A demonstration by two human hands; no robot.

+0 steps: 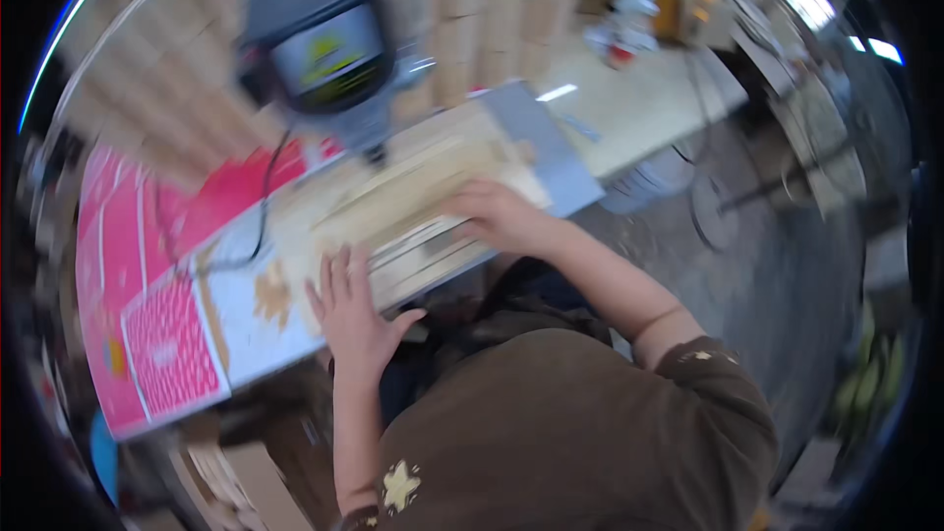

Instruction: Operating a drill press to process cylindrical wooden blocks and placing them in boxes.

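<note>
A drill press (320, 39) with a dark housing stands over the bench, its bit (375, 153) pointing down above a pale wooden board (423, 169). Wooden strips lie lengthwise on this board like a fence. My left hand (356, 320) rests at the board's near left end, fingers stretched flat and thumb spread wide. Toward the right end, my right hand (503, 218) has its fingers bent around the edge of a flat wooden piece (442, 242). Motion blur hides the exact fingertip contact and the piece's outline.
Stacked wooden blocks (482, 20) rise behind the machine. A black cable (264, 206) droops beside the board over pink sheeting (147, 236) and scattered sawdust (272, 295). A white-and-red bottle (634, 0) stands at the back right. A bucket (644, 187) sits below the bench.
</note>
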